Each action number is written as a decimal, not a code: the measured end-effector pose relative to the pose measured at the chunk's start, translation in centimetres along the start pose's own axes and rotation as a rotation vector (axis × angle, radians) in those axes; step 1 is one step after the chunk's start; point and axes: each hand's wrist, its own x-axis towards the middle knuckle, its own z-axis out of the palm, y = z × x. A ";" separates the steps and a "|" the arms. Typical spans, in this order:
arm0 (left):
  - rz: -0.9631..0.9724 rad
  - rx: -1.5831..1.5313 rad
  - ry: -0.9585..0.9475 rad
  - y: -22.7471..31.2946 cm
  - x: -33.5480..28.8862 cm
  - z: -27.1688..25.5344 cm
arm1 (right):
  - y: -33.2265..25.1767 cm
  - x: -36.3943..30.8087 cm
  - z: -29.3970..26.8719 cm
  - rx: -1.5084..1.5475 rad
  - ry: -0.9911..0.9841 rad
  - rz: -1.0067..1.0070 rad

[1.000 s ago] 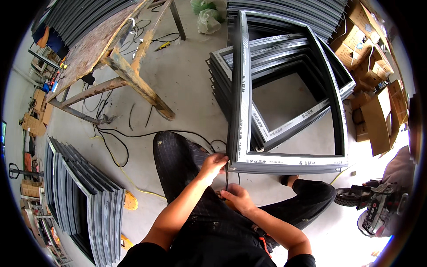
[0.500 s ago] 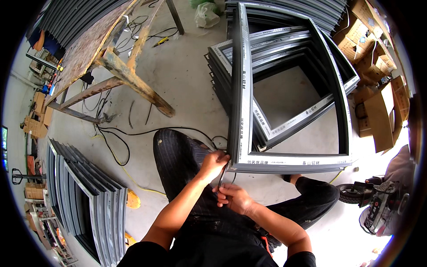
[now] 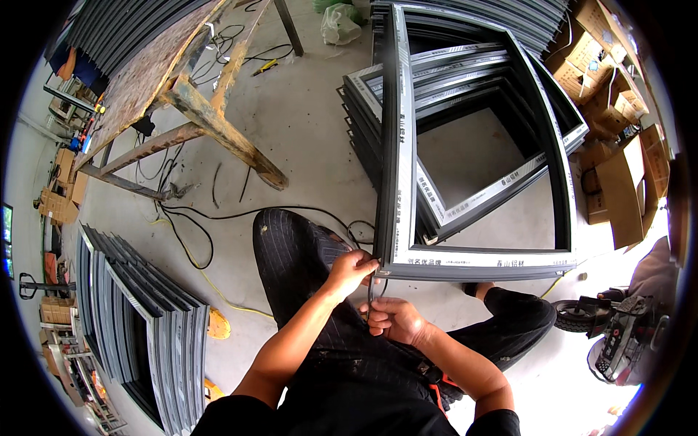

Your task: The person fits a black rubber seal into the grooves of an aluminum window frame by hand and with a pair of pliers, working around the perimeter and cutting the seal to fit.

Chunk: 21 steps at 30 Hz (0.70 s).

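Right grip (image 3: 398, 320) on black strip (image 3: 371, 291), grey floor (image 3: 313, 131), cardboard boxes (image 3: 622, 182)

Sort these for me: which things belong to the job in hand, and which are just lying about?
In hand:
Top grey frame, left hand at its near corner
Thin dark strip, in right hand

Apparently lying about:
Worn table
Cardboard boxes
Yellow tool
Plastic bag

Smooth frame (image 3: 487, 261) — seemingly metal, rough wooden tabletop (image 3: 147, 83)
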 end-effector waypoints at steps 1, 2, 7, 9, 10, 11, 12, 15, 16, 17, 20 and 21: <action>0.013 0.009 0.025 -0.1 0.0 0.1 | 0.1 0.0 -0.1 -0.001 0.001 -0.001; 0.016 0.018 0.025 0.2 0.0 0.2 | -0.1 -0.1 0.0 -0.002 0.003 -0.003; -0.024 -0.038 -0.097 0.3 -1.3 -0.2 | -0.2 -0.7 0.0 -0.025 0.055 -0.004; 0.042 -0.043 -0.055 -0.6 -1.1 0.1 | -0.4 -1.0 -0.1 -0.019 0.078 -0.013; 0.042 -0.059 -0.049 -1.0 -1.2 0.3 | -0.6 -1.3 0.0 -0.162 0.154 -0.080; 0.025 -0.090 -0.051 -1.0 -1.3 0.2 | -0.9 -1.9 0.3 -0.305 0.232 -0.143; 0.007 -0.122 -0.054 -0.9 -1.3 0.1 | -1.1 -2.5 0.6 -0.449 0.309 -0.205; -0.140 -0.277 -0.090 -0.1 -1.6 -0.5 | -1.6 -3.9 2.2 -1.462 0.678 -0.641; -0.143 -0.293 -0.096 -0.1 -1.8 -0.6 | -1.8 -4.0 2.6 -1.514 0.740 -0.715; -0.147 -0.305 -0.102 -0.1 -2.0 -0.7 | -2.3 -3.9 2.7 -1.680 0.743 -0.858; -0.140 -0.355 -0.107 -0.6 -2.5 -0.7 | -3.3 -3.8 2.0 -2.061 0.764 -1.161; -0.119 -0.343 -0.133 -0.7 -2.6 -0.7 | -3.2 -3.5 1.5 -2.083 0.794 -1.188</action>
